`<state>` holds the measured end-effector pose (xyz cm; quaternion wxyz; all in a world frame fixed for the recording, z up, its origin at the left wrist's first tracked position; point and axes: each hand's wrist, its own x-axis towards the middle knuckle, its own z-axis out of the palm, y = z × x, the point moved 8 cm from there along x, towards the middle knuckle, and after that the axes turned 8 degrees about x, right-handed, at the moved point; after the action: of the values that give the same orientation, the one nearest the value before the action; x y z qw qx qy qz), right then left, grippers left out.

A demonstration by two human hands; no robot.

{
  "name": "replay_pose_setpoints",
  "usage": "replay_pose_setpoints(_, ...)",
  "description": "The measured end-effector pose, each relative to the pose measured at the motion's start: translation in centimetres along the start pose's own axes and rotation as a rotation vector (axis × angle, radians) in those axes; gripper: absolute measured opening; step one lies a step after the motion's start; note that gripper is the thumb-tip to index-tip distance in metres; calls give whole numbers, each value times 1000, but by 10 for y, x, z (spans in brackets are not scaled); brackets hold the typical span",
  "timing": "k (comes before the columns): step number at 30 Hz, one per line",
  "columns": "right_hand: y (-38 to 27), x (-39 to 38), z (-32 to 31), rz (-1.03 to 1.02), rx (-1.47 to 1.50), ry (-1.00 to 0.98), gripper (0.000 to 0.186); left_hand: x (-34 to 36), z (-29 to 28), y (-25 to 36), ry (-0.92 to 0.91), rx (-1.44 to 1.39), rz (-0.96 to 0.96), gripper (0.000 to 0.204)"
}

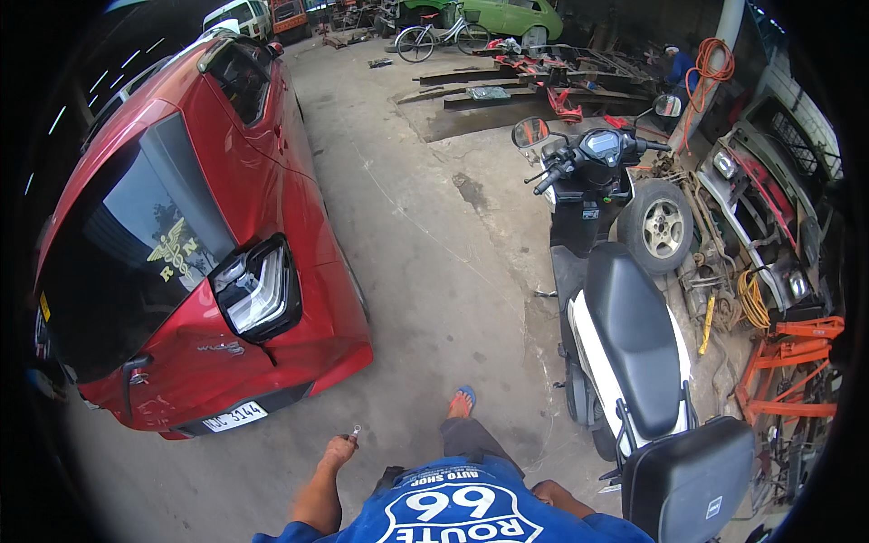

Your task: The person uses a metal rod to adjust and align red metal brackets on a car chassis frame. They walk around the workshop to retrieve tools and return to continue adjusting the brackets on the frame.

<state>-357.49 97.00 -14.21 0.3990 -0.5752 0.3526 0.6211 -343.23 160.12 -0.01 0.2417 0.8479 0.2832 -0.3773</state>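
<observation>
"Blue T-shirt (pixel 444 518) nearest. Hands?"

"Left hand (pixel 340 450), behind the red hatchback (pixel 231 172), curls firmly round a ring-ended spanner (pixel 357 432); right hand hidden, grip unknown."

"Risks?"

"Slackened fingers could drop it; a careless swing could scratch the hatchback."

"Writing?"

"White shirt lettering (pixel 466 503), yellow window decal (pixel 175 246), hatchback's number plate (pixel 234 417)."

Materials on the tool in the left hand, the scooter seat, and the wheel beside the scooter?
Tool in the left hand: probably bare metal, given its silvery shine; too small to be sure.
Scooter seat: likely vinyl, smooth dark grey with a soft sheen.
Wheel: black, dull tyre, likely rubber; silvery spoked rim, likely alloy, though painted steel is possible.
</observation>
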Motion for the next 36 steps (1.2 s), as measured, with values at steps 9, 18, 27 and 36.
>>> replay_pose_setpoints(9,-600,-151,-176,-755,-36,503,31,131,-98,173,-137,-137,-148,51)
replay_pose_setpoints(18,-884,-172,-227,-503,-58,413,32,360,-348,374,90,-122,55,50)
replay_pose_setpoints(27,-1022,-48,-303,-34,141,192,25,598,-635,545,184,-95,71,45)
replay_pose_setpoints(36,-1549,-105,-405,-381,-221,308,31,729,-698,571,-160,-163,-303,33)
